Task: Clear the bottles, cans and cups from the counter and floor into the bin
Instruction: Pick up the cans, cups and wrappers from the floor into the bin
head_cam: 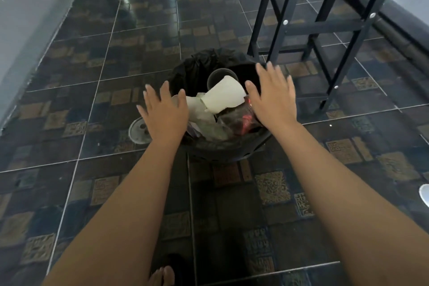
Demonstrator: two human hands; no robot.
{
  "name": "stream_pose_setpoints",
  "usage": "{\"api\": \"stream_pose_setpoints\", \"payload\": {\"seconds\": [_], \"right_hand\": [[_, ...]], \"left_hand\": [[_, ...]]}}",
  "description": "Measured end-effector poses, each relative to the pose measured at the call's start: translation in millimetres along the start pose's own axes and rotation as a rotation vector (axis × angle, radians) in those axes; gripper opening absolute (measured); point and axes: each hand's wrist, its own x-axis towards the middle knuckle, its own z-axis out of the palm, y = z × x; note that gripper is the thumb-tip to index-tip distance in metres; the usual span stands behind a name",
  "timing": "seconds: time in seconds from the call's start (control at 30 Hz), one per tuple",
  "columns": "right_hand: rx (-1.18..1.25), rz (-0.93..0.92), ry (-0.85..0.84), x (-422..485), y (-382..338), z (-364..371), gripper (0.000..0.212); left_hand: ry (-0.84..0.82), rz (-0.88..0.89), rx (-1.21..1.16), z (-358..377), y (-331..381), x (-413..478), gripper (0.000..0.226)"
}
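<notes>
Round pale disc (137, 131) on the tiled floor (69, 104), just left of the bin; left hand (166, 115) over the bin's left rim, fingers (165, 90) spread, released, holding nothing; black-lined bin (222, 150) mid-frame, full; white cup (225, 96) on top, clear cup (216, 76) behind it; right hand (274, 97) over the right rim, fingers straight, released; black metal frame (325, 26) upper right.

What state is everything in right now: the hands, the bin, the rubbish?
Bin, upright, lined with a black bag, nearly full.
Left hand, open, empty, above the left rim.
Right hand, open, empty, above the right rim.
White cup, on its side atop the pile.
Clear cup, inside, behind the white one.
White disc, flat on the floor, left of the rim.
Stool frame, upright.
</notes>
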Motion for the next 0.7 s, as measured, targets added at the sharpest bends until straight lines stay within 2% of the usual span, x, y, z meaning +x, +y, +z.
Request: {"api": "stream_pose_setpoints", "payload": {"seconds": [0.07, 0.13, 0.27, 0.37, 0.5, 0.7], "right_hand": [[0.001, 0.096, -0.053, -4, 12, 2, 0.062], [0.064, 0.169, -0.120, -6, 18, 5, 0.063], [0.372, 0.343, -0.228, -6, 17, 4, 0.059], [0.560, 0.384, -0.187, -8, 16, 3, 0.055], [0.861, 0.471, -0.138, -12, 18, 6, 0.053], [0.989, 0.605, -0.021, -33, 49, -8, 0.047]], "left_hand": [[-0.136, -0.087, -0.135, -2, -4, 4, 0.057], [-0.199, -0.109, -0.278, -1, -8, 9, 0.054], [-0.148, -0.130, -0.438, 8, -18, 16, 0.049], [-0.110, -0.163, -0.540, 14, -21, 17, 0.047], [-0.091, -0.200, -0.676, 16, -16, 14, 0.056], [-0.121, -0.141, -0.687, 18, 23, -7, 0.073]]}}
